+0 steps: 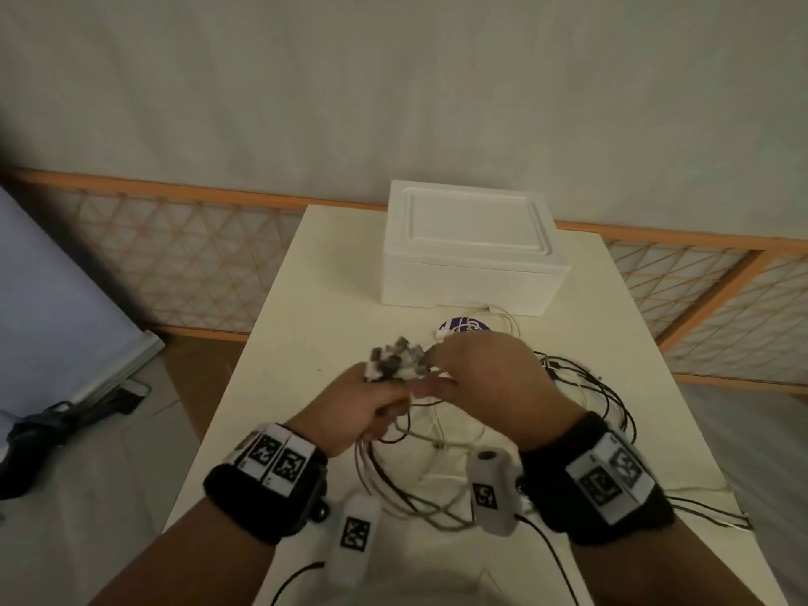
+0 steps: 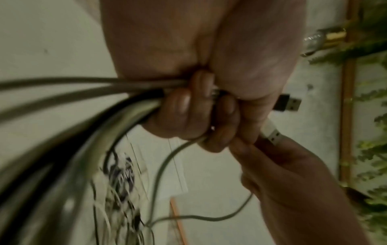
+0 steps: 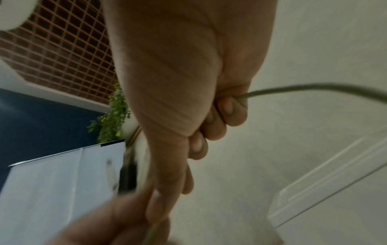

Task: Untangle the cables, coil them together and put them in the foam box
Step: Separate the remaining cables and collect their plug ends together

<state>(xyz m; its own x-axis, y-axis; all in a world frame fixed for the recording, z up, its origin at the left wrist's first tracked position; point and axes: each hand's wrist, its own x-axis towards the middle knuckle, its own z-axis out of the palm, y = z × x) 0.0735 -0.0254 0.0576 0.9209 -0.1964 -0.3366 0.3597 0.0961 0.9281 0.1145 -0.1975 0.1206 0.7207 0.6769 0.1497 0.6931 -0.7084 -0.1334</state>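
Cables (image 1: 419, 470) hang in loops above the worktop (image 1: 280, 343), gathered in the left hand (image 1: 363, 408), whose fingers are curled tightly round the bundle, plugs sticking out on top. Right hand (image 1: 476, 378) pinches one grey cable beside it. Behind them stands the foam box (image 1: 472, 247), lid on.

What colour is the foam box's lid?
White, like the rest of the foam box; the head view shows it best.
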